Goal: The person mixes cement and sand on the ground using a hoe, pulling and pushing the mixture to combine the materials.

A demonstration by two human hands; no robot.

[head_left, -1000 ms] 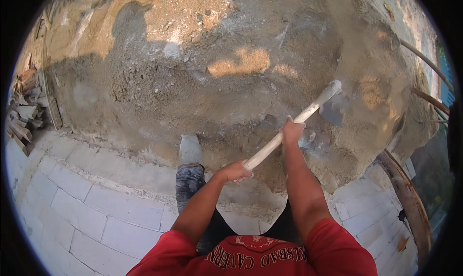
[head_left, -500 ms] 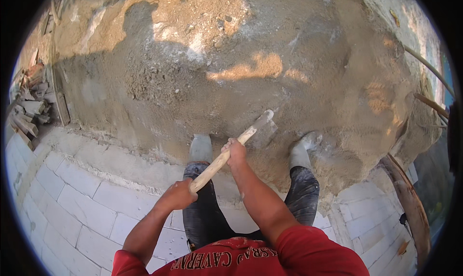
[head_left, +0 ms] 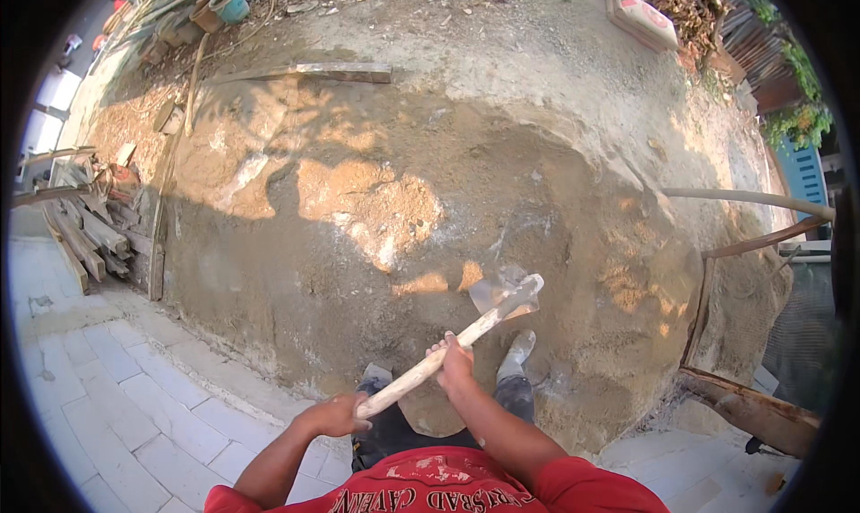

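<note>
Both of my hands are closed around the pale wooden handle of a hoe (head_left: 421, 370). Toward the handle's lower end is my left hand (head_left: 336, 415), near my left leg. Farther up, closer to the blade, my right hand (head_left: 455, 359) wraps the wood. The hoe's flat metal blade (head_left: 488, 295) is at the far end, over a broad spread of damp, grey-brown sand mix (head_left: 358, 289). Whether the blade touches the mix I cannot tell. My boots (head_left: 517, 352), coated with grey, stand in the near part of the mix.
Pale block paving (head_left: 152, 414) lies at the near left, with stacked wood offcuts (head_left: 90, 235) beyond it. A plank (head_left: 345, 71) lies at the back. Buckets (head_left: 228, 7) stand far left, a filled sack (head_left: 641, 18) far right. Wooden poles (head_left: 735, 197) jut in at the right.
The view has tilted up, showing more ground at the back. The hoe and my hands sit lower in view, and the blade now shows broadside. My right foot has come closer to the left one.
</note>
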